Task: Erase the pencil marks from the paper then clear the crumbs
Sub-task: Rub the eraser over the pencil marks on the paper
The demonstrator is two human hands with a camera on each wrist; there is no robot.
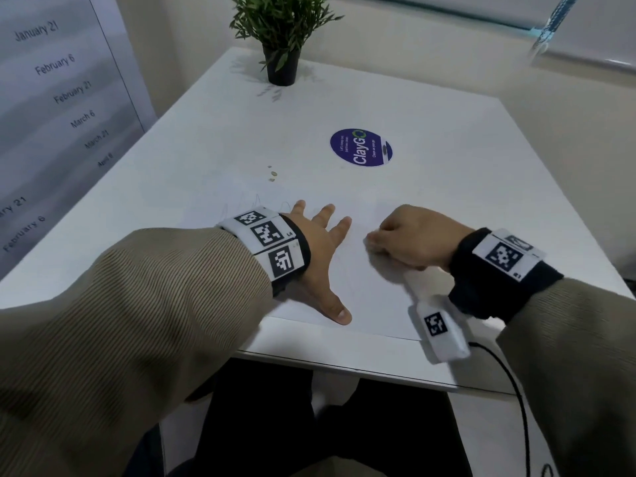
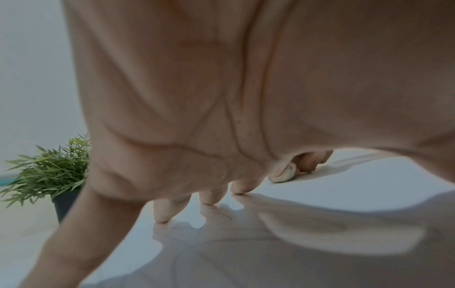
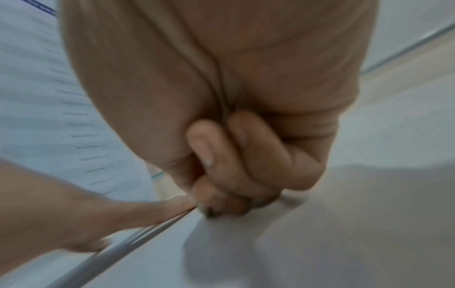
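Nearest, the left hand [image 1: 318, 251] lies flat on the sheet of paper [image 1: 371, 304], its fingers [image 1: 323, 215] spread and straight, thumb pointing back toward the near edge of the white surface [image 1: 464, 187]. Just beside it the right hand [image 1: 418, 237] sits knuckles up on the same sheet, its fingers [image 3: 246, 155] curled tight; the left wrist view shows them pinching a pale, rounded eraser [image 2: 283, 174] against the paper. One sheet, white, lies at the near edge of the surface, with faint looping pencil marks [image 1: 256, 201] visible beyond the left wrist. Each wrist wears a black band carrying white blocks printed with black square codes. Farther out, three small greenish crumbs [image 1: 273, 174] lie on the surface, apart from the paper. Beyond them sits one round blue sticker [image 1: 361, 147] reading "ClayGo", its smaller print too fine to read. At the far edge stands one plant [image 1: 280, 29] in a black pot. On the left, a wall chart [image 1: 58, 91] lists "January 21", "February 6", "February 21", "March 6".
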